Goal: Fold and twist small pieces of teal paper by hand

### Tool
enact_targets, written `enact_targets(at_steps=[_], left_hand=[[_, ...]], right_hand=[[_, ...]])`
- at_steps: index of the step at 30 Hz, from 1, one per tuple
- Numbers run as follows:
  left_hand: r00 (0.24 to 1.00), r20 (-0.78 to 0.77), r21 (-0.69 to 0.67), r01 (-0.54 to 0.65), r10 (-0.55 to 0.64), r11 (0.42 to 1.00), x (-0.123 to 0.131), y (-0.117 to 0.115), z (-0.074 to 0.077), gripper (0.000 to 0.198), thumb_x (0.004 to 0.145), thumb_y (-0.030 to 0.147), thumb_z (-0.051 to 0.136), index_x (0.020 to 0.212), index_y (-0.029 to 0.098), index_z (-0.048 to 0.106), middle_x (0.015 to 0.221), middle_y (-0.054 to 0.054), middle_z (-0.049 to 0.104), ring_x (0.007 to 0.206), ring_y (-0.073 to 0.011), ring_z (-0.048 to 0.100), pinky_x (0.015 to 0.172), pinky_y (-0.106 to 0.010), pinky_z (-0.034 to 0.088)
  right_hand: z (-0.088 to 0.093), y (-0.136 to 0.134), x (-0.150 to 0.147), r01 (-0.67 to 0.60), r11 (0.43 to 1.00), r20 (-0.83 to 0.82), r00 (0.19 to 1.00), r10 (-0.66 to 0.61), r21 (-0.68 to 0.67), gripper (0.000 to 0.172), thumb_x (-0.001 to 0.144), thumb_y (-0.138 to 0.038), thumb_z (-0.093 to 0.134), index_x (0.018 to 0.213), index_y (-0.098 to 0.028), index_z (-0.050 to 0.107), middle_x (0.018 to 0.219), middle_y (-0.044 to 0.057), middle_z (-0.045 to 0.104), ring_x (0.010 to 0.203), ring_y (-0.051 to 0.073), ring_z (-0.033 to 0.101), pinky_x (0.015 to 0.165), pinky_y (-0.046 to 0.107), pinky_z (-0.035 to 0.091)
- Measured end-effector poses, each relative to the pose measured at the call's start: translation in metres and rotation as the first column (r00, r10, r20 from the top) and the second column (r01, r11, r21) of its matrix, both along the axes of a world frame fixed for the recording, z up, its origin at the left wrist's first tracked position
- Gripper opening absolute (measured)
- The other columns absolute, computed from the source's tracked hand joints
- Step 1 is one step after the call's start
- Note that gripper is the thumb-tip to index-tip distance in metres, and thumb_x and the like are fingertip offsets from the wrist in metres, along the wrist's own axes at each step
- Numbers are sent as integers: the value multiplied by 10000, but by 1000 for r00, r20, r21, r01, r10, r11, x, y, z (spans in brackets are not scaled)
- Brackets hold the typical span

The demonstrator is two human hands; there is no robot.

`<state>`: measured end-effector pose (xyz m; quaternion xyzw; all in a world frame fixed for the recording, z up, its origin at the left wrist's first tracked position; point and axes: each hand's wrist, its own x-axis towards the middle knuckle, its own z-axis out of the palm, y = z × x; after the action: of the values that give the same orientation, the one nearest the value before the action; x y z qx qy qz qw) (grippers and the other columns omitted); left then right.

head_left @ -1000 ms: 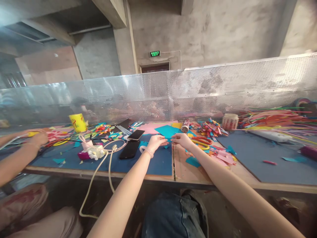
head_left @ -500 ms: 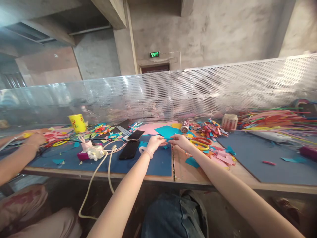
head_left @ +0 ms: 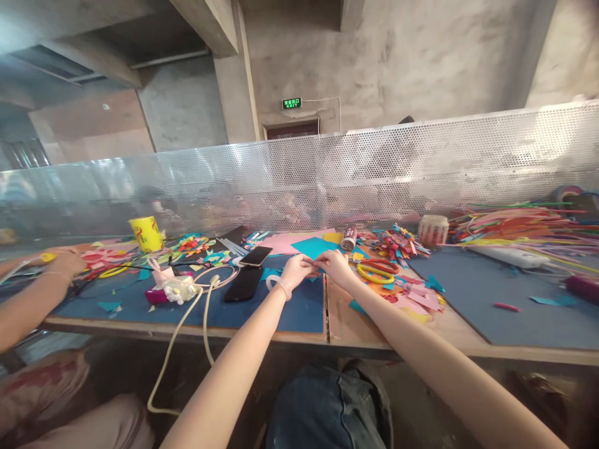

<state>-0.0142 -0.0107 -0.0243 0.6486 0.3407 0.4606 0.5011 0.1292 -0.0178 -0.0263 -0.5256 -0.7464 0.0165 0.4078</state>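
Note:
My left hand (head_left: pixel 298 270) and my right hand (head_left: pixel 334 267) meet above the table, fingertips pinched together. Whatever they hold is small and hidden by the fingers. Just beyond them lies a sheet of blue paper (head_left: pixel 311 247), with pink paper (head_left: pixel 281 242) behind it. Beside my right hand are yellow-handled scissors (head_left: pixel 378 274) and a heap of cut paper scraps (head_left: pixel 421 298). A dark phone (head_left: pixel 243 284) lies left of my left hand, a second phone (head_left: pixel 256 256) touching its far end.
A cable with a cluttered white and pink object (head_left: pixel 175 288) crosses the left side. A can (head_left: pixel 349 239), a jar (head_left: pixel 433 231), paper flowers (head_left: pixel 395 243) and a yellow cup (head_left: pixel 146 234) stand near the perforated metal screen (head_left: pixel 262 181). Another person's hand (head_left: pixel 65 263) works at far left.
My hands have drawn closer together, fingertips now touching, and shifted slightly left. The blue between the fingertips no longer shows.

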Motion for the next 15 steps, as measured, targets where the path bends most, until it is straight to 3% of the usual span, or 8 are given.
enact_targets(at_steps=[4, 9, 15], left_hand=[[999, -16, 47, -47, 48, 998, 1, 3, -3, 337, 587, 150, 710, 822, 136, 470, 587, -13, 629, 563, -165, 632, 609, -328, 523], [995, -46, 124, -77, 83, 989, 0, 8, -6, 291, 615, 123, 677, 837, 136, 489, 612, -24, 635, 549, -158, 629, 586, -313, 523], [999, -24, 94, -40, 43, 995, -1, 13, -9, 195, 617, 159, 685, 746, 110, 548, 621, -37, 634, 582, -164, 634, 640, -336, 524]], right_hand=[[0, -2, -3, 57, 998, 34, 998, -57, 6, 170, 796, -262, 500, 730, -196, 642, 819, 29, 656, 881, 200, 475, 761, 328, 258], [3, -3, -3, 76, 996, 9, 997, -75, -47, 156, 793, -251, 497, 740, -193, 631, 806, 26, 658, 882, 205, 468, 753, 330, 241], [5, -6, 2, 64, 994, 17, 998, -62, -88, 164, 787, -262, 510, 714, -191, 639, 782, 34, 664, 900, 219, 459, 779, 357, 239]])
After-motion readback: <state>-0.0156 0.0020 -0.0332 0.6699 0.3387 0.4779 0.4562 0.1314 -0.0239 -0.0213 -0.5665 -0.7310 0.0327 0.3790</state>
